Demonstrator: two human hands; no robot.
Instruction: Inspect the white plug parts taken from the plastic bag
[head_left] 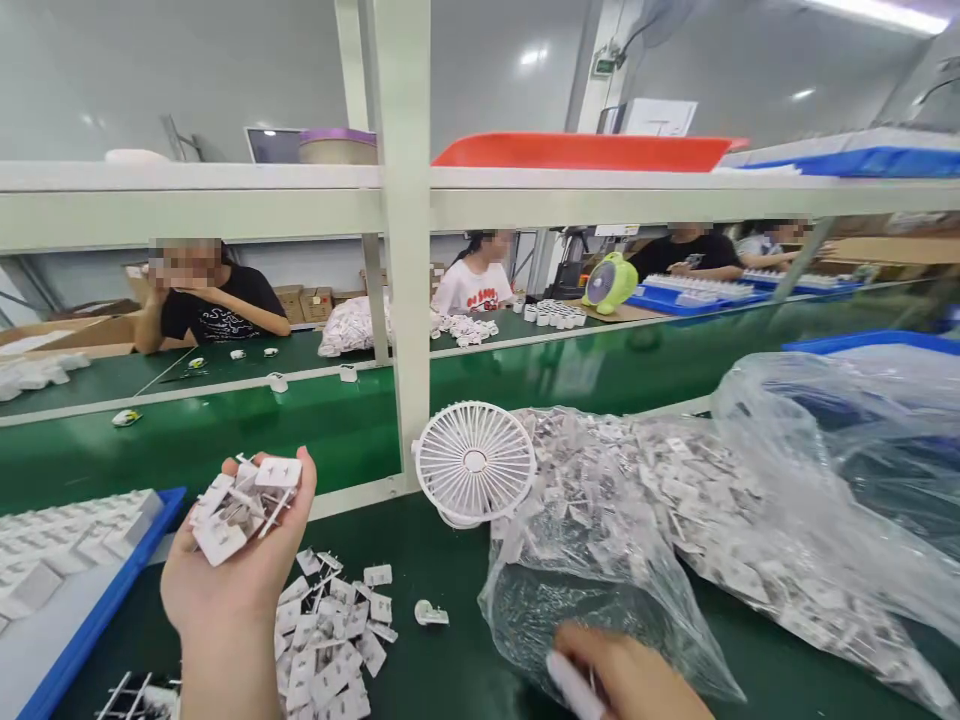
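My left hand (236, 580) is raised palm up on the left, fingers curled around a handful of small white plastic parts (236, 505) with flat square plates and thin stems. Below and beside it lies a loose pile of similar white parts (330, 630) on the green work surface. My right hand (630, 675) is low at the bottom edge, by the mouth of a clear plastic bag (577, 600). Its fingers are curled and slightly blurred. A smooth white piece shows at its fingertips; I cannot tell whether it is held or worn on a finger.
A white desk fan (474, 462) stands by the shelf post (409, 250). Bagged white parts (720, 500) spread rightward. A blue-edged tray (97, 610) of white blocks sits left. Beyond the green conveyor (330, 415), several people work; a green fan (611, 283) stands among them.
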